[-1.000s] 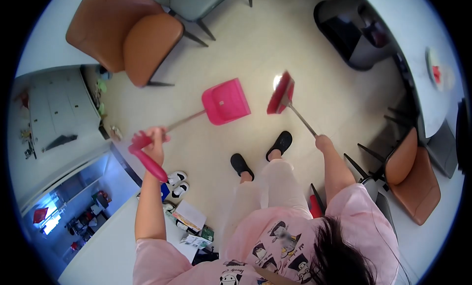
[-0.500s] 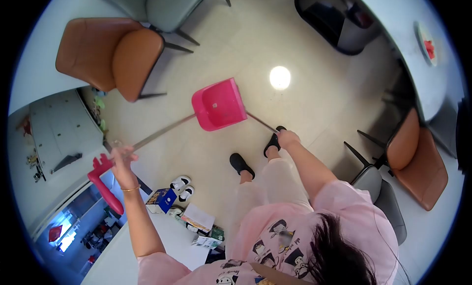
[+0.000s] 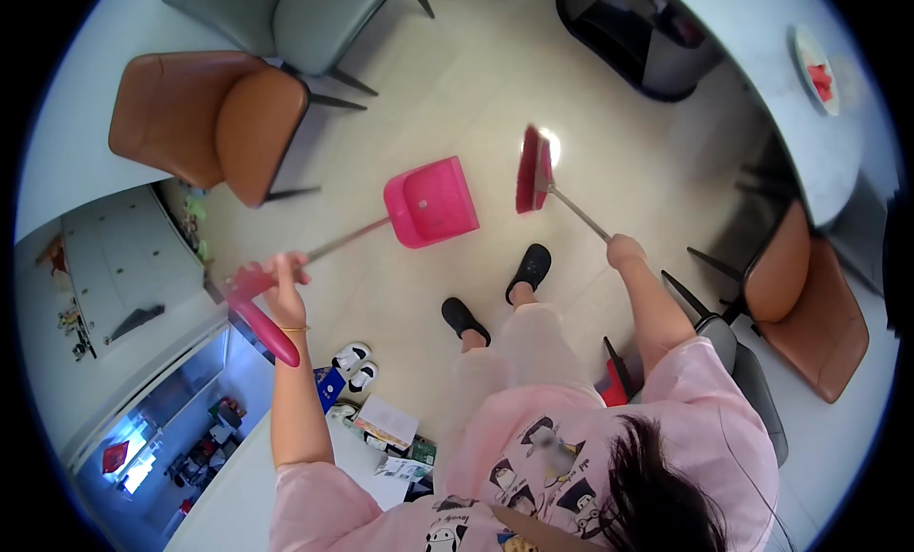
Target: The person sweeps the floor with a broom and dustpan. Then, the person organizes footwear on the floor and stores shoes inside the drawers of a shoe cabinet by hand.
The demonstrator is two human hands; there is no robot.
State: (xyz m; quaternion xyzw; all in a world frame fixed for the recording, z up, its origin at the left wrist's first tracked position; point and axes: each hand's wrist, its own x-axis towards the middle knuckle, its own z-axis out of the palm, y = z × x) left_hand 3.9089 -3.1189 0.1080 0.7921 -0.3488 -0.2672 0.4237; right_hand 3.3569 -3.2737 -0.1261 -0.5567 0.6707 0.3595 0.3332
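My left hand, a thin bracelet at its wrist, is closed on the long handle of a pink dustpan. The pink grip end of that handle sticks out past my hand. The pan's open edge faces right, toward the broom. My right hand is wrapped round the metal stick of a red broom. The broom head is to the right of the pan, apart from it, near a bright light spot on the floor. Below them are my feet in black clogs.
Brown chair and grey chair at upper left; another brown chair at right. A black bin-like object stands at the top right, beside a table bearing a plate. White shoes and boxes are at lower left.
The broom head, hidden behind the dustpan half a second ago, shows again right of it, and my right hand has moved right. My left hand has moved right and slightly up.
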